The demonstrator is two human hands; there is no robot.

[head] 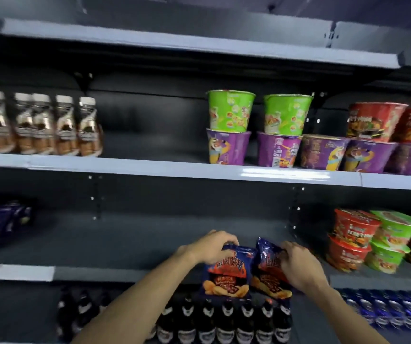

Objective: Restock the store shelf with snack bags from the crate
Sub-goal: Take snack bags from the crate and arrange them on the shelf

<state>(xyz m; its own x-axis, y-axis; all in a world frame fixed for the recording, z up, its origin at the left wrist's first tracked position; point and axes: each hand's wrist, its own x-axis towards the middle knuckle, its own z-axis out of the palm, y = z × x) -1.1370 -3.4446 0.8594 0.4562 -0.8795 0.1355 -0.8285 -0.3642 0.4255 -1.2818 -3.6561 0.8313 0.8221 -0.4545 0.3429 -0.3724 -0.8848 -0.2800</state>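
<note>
1. left hand grips the top of the left chip bag, upright at the shelf front edge;
2. right hand grips the right chip bag, tilted, touching the first;
3. neither bag released yet; bare shelf behind suggests restocking has barely begun; crate unseen.

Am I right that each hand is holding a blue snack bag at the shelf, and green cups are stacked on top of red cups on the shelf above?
Not quite. In the head view the left hand and right hand do each hold a snack bag, but the green cups sit on purple cups, not red ones.
</note>
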